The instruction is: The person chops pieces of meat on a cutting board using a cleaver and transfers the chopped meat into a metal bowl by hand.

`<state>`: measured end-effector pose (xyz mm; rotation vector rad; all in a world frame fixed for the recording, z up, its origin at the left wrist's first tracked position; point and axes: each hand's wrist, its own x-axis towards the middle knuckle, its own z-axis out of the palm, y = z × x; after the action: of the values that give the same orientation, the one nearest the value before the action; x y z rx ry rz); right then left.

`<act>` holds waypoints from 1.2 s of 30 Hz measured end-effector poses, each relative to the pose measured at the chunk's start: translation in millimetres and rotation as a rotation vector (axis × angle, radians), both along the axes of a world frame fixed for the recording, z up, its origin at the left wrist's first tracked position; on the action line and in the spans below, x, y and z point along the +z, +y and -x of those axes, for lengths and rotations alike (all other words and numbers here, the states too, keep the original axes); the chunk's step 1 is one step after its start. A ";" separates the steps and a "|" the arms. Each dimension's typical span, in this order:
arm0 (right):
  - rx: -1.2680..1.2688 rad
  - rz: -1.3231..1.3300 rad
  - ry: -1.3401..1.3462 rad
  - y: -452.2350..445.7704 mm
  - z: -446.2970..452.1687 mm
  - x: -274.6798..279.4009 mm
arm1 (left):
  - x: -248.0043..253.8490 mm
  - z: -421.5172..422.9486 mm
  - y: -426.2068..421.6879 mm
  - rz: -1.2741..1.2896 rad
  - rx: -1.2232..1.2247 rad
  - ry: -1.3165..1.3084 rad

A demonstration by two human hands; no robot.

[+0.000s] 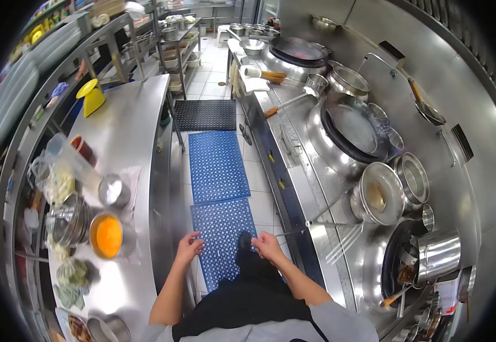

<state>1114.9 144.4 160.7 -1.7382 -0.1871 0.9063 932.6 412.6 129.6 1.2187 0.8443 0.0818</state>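
Note:
Both my hands hang in front of my dark apron [234, 308], over the aisle. My left hand [190, 248] has loosely bent fingers, slightly apart, with nothing in them. It is nearest the steel worktable on the left [125, 285], where a metal pot of orange-yellow liquid [109, 236] stands. My right hand [267, 247] has its fingers curled in, and no object shows in it. It hovers beside the stove counter [322, 251], apart from it. Between my hands, a dark shoe [245, 240] shows on the blue mat [219, 219].
Along the right are a large wok [353, 128], a round strainer [381, 194] and a tall steel pot [439, 256]. A ladle with a wooden handle [288, 105] lies farther up. On the left stand a yellow scale [91, 97], clear pitcher [68, 157] and bagged greens [71, 276].

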 end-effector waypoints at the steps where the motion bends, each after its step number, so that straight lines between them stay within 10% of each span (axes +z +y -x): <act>1: 0.038 0.003 0.001 16.0 -21.2 -2.6 | 3.7 -13.9 12.1 0.006 0.018 0.001; 17: 0.736 0.224 -0.792 431.5 -349.9 -23.8 | 104.9 -196.7 221.3 0.045 0.406 -0.086; 29: 0.583 0.780 -0.840 571.1 -601.7 -91.7 | 115.5 -349.5 371.4 0.075 0.349 -0.093; 33: 0.522 1.181 -1.317 618.8 -721.5 -140.9 | 99.2 -360.4 391.8 0.060 0.468 0.079; 34: 0.396 1.214 -1.780 615.9 -757.6 -172.3 | 99.2 -359.9 393.2 0.066 0.507 0.134; 35: 0.718 1.323 -1.467 634.1 -775.6 -127.4 | 100.3 -360.4 391.3 0.064 0.572 0.180; 36: 0.518 1.163 -1.608 626.6 -808.4 -170.9 | 98.6 -365.6 390.3 0.086 0.587 0.201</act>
<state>1923.3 771.1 -10.3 -3.2318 -1.3976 -0.4951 1298.2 802.9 228.2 0.8760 1.3505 0.3982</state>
